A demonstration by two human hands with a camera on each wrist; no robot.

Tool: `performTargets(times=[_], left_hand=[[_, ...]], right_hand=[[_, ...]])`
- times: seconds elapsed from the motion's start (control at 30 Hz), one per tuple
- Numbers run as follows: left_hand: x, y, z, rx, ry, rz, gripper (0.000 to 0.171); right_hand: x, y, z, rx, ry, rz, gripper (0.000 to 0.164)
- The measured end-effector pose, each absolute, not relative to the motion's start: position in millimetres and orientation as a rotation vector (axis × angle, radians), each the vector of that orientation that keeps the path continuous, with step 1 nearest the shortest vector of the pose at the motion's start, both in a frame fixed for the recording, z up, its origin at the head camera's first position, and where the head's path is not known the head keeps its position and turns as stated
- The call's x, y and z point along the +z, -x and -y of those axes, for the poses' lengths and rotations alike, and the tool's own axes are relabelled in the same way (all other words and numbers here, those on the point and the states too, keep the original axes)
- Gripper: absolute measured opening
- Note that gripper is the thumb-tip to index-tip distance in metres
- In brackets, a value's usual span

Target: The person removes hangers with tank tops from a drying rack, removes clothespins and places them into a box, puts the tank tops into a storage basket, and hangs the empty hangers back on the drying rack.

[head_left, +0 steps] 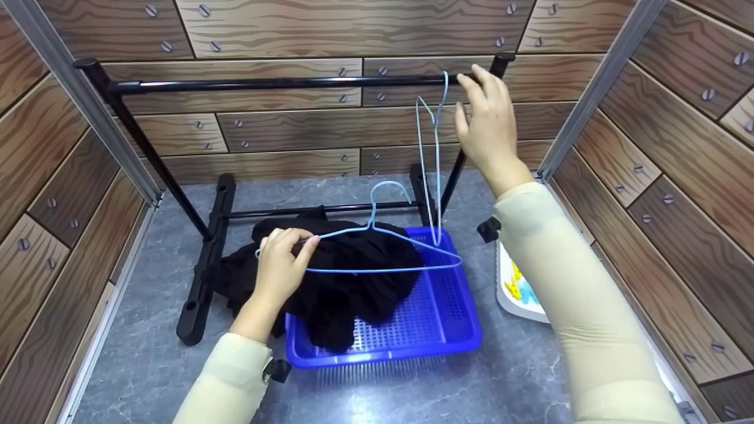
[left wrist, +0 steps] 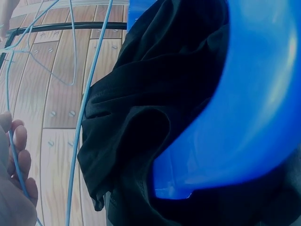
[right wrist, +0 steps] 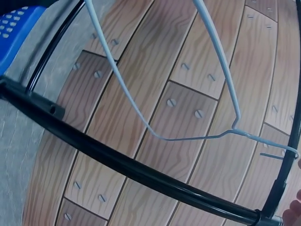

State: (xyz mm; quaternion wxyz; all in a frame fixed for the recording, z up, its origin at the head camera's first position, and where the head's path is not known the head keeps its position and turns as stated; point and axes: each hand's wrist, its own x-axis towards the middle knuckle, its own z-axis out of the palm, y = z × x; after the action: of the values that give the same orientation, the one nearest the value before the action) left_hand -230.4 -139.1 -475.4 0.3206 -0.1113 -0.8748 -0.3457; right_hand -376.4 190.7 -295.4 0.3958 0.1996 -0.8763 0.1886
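My left hand (head_left: 280, 265) grips one end of a light blue wire hanger (head_left: 383, 270). In the left wrist view, the fingers of the left hand (left wrist: 19, 174) curl round the wire. The hanger lies in front of black cloth (head_left: 365, 294) heaped in and over the left side of a blue basket (head_left: 459, 330). A second blue hanger (head_left: 437, 171) hangs by its hook on the black rack's top rail (head_left: 283, 84), near its right end. Beside that hook is my right hand (head_left: 488, 121), fingers loosely extended; whether they touch the rail is unclear. The right wrist view shows the second hanger (right wrist: 230, 132) closely.
The black rack stands on two feet, the left foot (head_left: 203, 282) beside the cloth. On the right, a white tray (head_left: 524, 315) with yellow and blue pieces is partly hidden by my right sleeve. Wood-patterned walls (head_left: 294, 29) enclose the grey marbled floor (head_left: 141, 330).
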Motion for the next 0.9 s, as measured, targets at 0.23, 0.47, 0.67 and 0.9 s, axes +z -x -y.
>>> performTargets(times=[0.23, 0.47, 0.67, 0.9], left_hand=[[-476, 230, 140, -0.895, 0.291, 2.286, 0.02], [-476, 229, 144, -0.894, 0.288, 2.271, 0.019], [-475, 228, 149, -0.871, 0.269, 2.266, 0.019], [-472, 228, 153, -0.83, 0.233, 2.26, 0.02]], right_hand=[[-294, 382, -185, 0.35, -0.491, 2.381, 0.053], [-295, 386, -187, 0.245, -0.506, 2.485, 0.064], [-293, 385, -188, 0.222, -0.543, 2.507, 0.066], [-291, 383, -192, 0.201, -0.57, 2.517, 0.069]])
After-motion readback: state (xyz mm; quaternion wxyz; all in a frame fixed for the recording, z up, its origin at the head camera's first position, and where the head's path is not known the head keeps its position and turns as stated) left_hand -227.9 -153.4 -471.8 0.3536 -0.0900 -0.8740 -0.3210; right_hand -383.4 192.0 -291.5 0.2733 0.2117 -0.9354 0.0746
